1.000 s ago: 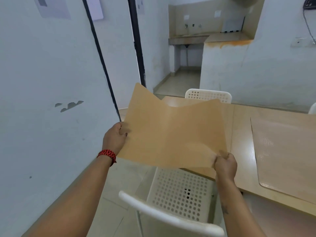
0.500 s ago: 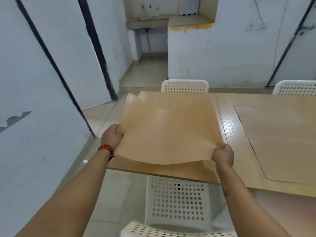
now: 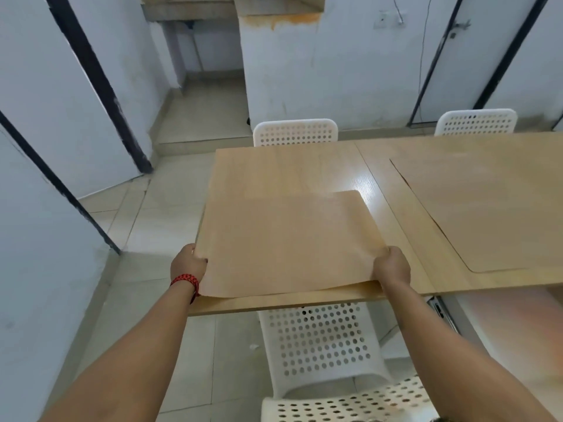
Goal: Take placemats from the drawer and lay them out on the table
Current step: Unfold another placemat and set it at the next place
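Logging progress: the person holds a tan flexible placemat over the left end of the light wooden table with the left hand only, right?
No, both hands hold it. In the head view the left hand grips the tan flexible placemat at its near left corner, the right hand at its near right, over the left end of the light wooden table.

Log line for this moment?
placemat over table end | left hand grips left corner | right hand grips right corner | second placemat flat, right

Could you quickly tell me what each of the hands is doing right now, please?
Left hand: grips the placemat at its near left corner.
Right hand: grips the placemat at its near right corner.
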